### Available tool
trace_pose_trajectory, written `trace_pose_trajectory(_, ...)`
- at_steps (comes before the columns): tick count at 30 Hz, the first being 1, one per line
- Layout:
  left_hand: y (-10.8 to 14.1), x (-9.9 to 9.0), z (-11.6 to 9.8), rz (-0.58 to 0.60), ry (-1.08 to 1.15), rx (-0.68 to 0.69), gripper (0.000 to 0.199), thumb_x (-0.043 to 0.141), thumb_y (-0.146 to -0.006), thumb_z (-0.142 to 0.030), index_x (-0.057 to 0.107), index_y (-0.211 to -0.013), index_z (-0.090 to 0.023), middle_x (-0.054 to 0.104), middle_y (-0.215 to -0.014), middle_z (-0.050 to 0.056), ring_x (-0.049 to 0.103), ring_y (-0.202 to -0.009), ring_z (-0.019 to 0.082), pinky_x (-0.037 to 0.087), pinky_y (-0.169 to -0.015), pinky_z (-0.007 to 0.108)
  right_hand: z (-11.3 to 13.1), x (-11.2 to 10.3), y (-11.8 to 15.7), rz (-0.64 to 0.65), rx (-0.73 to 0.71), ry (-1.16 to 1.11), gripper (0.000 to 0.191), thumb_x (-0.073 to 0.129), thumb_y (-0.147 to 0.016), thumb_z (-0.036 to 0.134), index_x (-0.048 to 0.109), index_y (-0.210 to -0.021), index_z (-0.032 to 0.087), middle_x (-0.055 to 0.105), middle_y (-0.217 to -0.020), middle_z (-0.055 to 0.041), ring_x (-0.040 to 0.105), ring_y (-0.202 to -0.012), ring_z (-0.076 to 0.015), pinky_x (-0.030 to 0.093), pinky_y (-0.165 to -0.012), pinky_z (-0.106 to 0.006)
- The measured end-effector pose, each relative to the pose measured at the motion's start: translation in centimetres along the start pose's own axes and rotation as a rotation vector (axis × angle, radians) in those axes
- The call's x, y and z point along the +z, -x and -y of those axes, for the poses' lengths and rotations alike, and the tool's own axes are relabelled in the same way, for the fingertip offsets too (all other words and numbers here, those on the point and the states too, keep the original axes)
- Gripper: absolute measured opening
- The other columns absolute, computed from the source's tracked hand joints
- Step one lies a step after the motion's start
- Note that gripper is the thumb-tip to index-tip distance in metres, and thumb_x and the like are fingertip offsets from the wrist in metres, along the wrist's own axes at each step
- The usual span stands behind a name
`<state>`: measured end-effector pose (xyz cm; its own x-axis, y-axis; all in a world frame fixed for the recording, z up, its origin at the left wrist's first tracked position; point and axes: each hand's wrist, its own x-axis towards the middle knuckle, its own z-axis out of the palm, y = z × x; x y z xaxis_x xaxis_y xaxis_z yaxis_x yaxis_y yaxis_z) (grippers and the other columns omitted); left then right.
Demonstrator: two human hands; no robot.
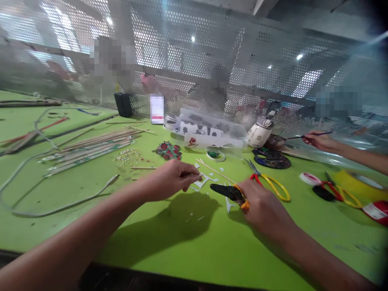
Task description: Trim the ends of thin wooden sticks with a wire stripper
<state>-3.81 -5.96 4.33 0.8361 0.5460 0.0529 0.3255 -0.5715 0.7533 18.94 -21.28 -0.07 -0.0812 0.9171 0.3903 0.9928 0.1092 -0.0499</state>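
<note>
My right hand is wrapped round pruning shears with black blades and orange handles. The blades point left, towards my left hand, with a small gap between. My left thumb and fingertips are pinched together; a tiny pale bit shows at their tips, too small to make out. Beneath and around the fingertips, several white cut scraps lie on the green table. Another pointed white scrap rests just under the shears. A thin wooden stick lies behind them.
Scissors with yellow and red handles lie beyond my right hand. To the left are bundled sticks, small beads and a white cable. Farther back are red-and-green pieces and a paint palette. Another person's hand holds a brush at right.
</note>
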Motion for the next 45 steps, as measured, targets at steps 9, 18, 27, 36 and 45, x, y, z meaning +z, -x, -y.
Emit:
trace_pose_trajectory(9, 0.0, 0.6, -0.3, 0.060, 0.268, -0.187, 0.043, 0.059, -0.083, -0.055, 0.076, -0.086, -0.016, 0.046, -0.050, -0.003, 0.031, -0.045, 0.009, 0.019, -0.044, 0.024, 0.9, 0.2, 0.1, -0.122, -0.071, 0.141, 0.019, 0.044, -0.081, 0.002, 0.054, -0.087, 0.017, 0.055, -0.077, -0.0064, 0.050, -0.074, -0.0218, 0.036, -0.065, -0.033)
trace_pose_trajectory(18, -0.3, 1.8, -1.1, 0.142, 0.445, -0.290, 0.025, 0.070, -0.072, -0.040, 0.070, -0.065, -0.015, 0.049, -0.045, -0.003, 0.032, -0.043, 0.007, 0.018, -0.044, 0.024, 1.3, 0.2, 0.1, -0.096, -0.087, 0.201, 0.017, 0.047, -0.082, 0.001, 0.055, -0.084, 0.017, 0.053, -0.077, -0.0056, 0.047, -0.074, -0.0217, 0.034, -0.066, -0.034)
trace_pose_trajectory(27, -0.5, 2.2, -0.9, 0.163, 0.561, -0.359, 0.023, 0.071, -0.066, -0.034, 0.065, -0.058, -0.013, 0.051, -0.042, -0.002, 0.031, -0.039, 0.005, 0.016, -0.043, 0.023, 1.5, 0.5, 0.0, -0.135, -0.084, 0.244, 0.019, 0.045, -0.085, 0.001, 0.058, -0.089, 0.015, 0.052, -0.078, -0.0064, 0.045, -0.075, -0.0219, 0.033, -0.067, -0.035)
trace_pose_trajectory(36, -0.3, 2.0, -0.9, 0.156, 0.610, -0.348, 0.021, 0.071, -0.064, -0.032, 0.066, -0.058, -0.012, 0.052, -0.042, -0.001, 0.033, -0.039, 0.005, 0.017, -0.043, 0.022, 1.6, 0.7, 0.2, -0.227, -0.086, 0.225, 0.021, 0.043, -0.089, 0.004, 0.061, -0.096, 0.011, 0.053, -0.079, -0.0080, 0.045, -0.076, -0.0225, 0.033, -0.067, -0.036)
trace_pose_trajectory(45, -0.2, 1.9, -0.8, 0.166, 0.593, -0.345, 0.023, 0.072, -0.064, -0.033, 0.066, -0.061, -0.011, 0.052, -0.043, -0.002, 0.034, -0.039, 0.005, 0.019, -0.042, 0.021, 1.6, 1.4, 0.4, -0.242, -0.084, 0.162, 0.018, 0.045, -0.084, 0.000, 0.059, -0.090, 0.012, 0.052, -0.078, -0.0074, 0.045, -0.076, -0.0231, 0.035, -0.069, -0.036)
